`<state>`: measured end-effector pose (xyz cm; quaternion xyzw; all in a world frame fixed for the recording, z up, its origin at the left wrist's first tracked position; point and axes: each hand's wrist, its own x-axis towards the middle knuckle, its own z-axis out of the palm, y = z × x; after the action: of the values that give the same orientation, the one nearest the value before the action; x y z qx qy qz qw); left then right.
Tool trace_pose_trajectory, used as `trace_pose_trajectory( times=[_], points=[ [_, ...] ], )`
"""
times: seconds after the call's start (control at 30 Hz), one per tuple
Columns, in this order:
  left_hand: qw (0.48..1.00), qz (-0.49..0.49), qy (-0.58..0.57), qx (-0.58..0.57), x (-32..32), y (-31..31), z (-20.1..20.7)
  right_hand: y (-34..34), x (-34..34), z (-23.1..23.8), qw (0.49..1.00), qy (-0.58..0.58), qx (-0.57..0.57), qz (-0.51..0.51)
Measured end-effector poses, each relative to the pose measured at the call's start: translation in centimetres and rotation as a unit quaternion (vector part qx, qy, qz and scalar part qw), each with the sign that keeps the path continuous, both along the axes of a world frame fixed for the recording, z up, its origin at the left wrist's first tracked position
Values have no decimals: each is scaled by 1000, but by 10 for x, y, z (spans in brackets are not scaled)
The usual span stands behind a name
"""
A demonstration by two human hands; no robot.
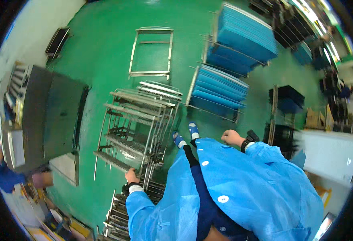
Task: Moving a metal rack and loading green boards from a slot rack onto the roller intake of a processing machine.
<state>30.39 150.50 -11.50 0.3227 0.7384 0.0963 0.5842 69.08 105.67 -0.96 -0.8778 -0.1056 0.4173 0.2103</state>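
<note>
- A dark grey cabinet (54,116) is seen at the left of the frame, standing on the green floor (104,48).
- A person in blue (5,176) is partly shown at the lower left edge.
- An empty metal frame (151,52) is laid flat on the floor at the upper centre.
- A steel wire rack (138,124) with several tiers is placed in the centre of the frame, and more racks (118,217) are stacked at the lower edge below it.
- The left hand (131,176) is closed around a lower upright of the wire rack, just left of centre.
- The right hand (232,137) is curled into a loose fist right of centre, holding nothing, with a black wristband (248,140) beside it.
- Carts of blue sheets (232,60) are ranged across the upper right.
- A white counter (329,154) is seen at the right edge.
</note>
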Motion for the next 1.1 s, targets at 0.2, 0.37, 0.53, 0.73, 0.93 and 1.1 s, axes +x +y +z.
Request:
trace_pose_trajectory(
  times=[0.2,0.37,0.53,0.73,0.93,1.1],
  points=[
    [996,-72,33,-27,3,-3,20,-29,-1,3,993,40,39,-105],
    [993,-86,63,59,16,-7,40,-74,-5,5,983,39,39,-178],
    [957,-144,167,189,40,-24,61,-148,-13,-6,966,52,63,-247],
    [792,-297,421,327,160,-135,124,-268,-30,-39,907,100,73,-403],
    [853,-436,95,271,236,-225,67,-378,-60,-37,842,102,89,-522],
    [742,-662,-103,-26,341,-335,94,-431,-100,-28,749,95,59,-653]
  ],
)
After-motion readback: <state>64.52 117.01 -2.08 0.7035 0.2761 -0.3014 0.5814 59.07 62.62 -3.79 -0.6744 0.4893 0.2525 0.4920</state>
